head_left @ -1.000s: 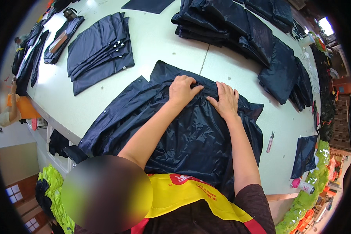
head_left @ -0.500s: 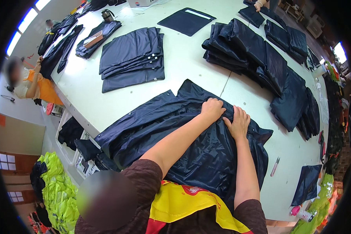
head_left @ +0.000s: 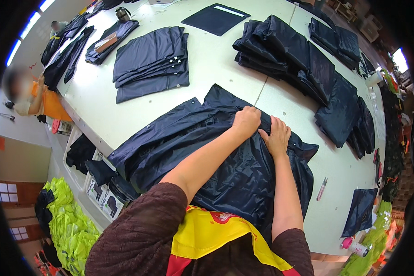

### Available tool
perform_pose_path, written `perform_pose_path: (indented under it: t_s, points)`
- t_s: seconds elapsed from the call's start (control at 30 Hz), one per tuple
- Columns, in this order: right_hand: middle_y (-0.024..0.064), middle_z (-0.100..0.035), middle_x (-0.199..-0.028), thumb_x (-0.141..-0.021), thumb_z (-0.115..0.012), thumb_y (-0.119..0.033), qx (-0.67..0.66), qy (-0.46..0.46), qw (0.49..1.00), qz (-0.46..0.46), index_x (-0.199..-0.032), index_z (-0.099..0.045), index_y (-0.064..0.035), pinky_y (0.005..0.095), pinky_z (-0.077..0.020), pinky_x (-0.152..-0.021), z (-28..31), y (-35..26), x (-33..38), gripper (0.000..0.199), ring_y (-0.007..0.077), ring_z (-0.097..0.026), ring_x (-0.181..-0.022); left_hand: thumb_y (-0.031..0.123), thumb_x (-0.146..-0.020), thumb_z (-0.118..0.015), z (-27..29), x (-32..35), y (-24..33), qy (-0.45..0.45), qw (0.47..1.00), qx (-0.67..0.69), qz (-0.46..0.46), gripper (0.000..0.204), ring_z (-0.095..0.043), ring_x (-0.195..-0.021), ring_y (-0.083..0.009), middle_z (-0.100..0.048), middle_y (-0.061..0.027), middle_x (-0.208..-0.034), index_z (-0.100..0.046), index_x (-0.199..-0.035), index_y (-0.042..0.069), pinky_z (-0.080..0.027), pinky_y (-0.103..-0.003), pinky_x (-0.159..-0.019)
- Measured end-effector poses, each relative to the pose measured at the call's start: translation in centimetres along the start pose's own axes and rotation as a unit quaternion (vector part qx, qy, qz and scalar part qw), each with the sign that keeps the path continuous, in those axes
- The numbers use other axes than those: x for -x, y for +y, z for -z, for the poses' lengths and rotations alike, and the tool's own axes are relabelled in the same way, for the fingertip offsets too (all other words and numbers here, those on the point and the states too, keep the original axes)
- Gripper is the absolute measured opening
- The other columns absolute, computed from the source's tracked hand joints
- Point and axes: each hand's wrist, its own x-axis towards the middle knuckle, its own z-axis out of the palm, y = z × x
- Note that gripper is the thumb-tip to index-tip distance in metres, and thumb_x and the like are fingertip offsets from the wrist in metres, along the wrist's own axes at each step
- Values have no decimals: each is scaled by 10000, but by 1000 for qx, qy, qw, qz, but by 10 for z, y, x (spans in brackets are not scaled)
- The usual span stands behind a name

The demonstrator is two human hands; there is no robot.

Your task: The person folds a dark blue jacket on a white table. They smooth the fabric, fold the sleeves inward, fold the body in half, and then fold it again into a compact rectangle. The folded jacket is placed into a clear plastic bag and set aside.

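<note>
A dark navy shiny garment (head_left: pixel 184 138) with snap fasteners along its edge lies spread on the table in front of me, wrinkled in the middle. My left hand (head_left: pixel 247 121) is closed on its upper part, fingers curled into the cloth. Just right of it, my right hand (head_left: pixel 277 137) rests on the same cloth, fingers stretched out and thumb apart. The fabric under both palms is hidden.
Folded dark garments form a stack (head_left: pixel 152 57) at far left and a larger pile (head_left: pixel 285 55) at far right. A flat dark piece (head_left: pixel 215 19) lies at the back. Small thread snips (head_left: pixel 322 188) and a pink-capped bottle (head_left: pixel 354 247) are at right. A co-worker in orange (head_left: pixel 53 106) is at left.
The view has shifted slightly, so the table's things sit a little higher and further left. Both hands stay on the garment in nearly the same pose. A person's hand at the far right has left view.
</note>
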Motion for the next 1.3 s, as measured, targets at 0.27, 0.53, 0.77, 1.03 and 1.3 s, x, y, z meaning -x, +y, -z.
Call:
perform_pose_path:
  t_s: [0.27, 0.53, 0.77, 1.03, 1.3]
  points:
    - [114, -488, -1256, -756, -693, -337, 29, 6, 999, 19, -1319, -411, -83, 497, -275, -997, -11, 6, 5, 679, 284, -427, -1202, 159, -726, -604, -3, 3, 29, -62, 994, -54, -77, 95, -595, -812, -225, -601, -56, -802, -628, -772, 80, -537, -341, -601]
    - [133, -490, -1267, -764, -683, -463, 18, -35, 999, -6, -1293, -437, -57, 442, -278, -1034, -3, -6, -5, 711, 293, -411, -1211, 289, -810, -611, 52, 6, -79, -8, 996, -31, 81, 238, -614, -824, -285, -634, -95, -820, -635, -768, 56, -505, -415, -693]
    - [158, -488, -1292, -816, -643, -402, -19, -93, 995, -18, -1315, -427, -33, 428, -291, -1029, 9, 3, -8, 658, 304, -428, -1213, 542, -628, -773, 136, 41, -147, -182, 887, -103, 412, 926, -533, -1108, -352, -533, -168, -1225, -411, -1297, 12, -432, -518, -878]
    - [223, -495, -1299, -877, -576, -263, 68, 96, 969, -218, -1274, -475, 32, 407, -341, -1035, 98, 151, 102, 505, 382, -450, -1214, 131, -716, -683, 133, 111, -128, 46, 992, -30, 112, 240, -580, -753, -300, -586, -102, -764, -553, -914, 93, -467, -410, -656]
    - [171, -624, -861, -819, -620, -249, -37, -136, 851, -506, -971, -532, 33, 380, -499, -636, 125, 229, 251, 332, 270, -610, -716, 163, -777, -628, 129, 130, -130, -24, 993, -109, 36, 297, -565, -843, -258, -581, -71, -911, -579, -1065, 108, -441, -385, -743]
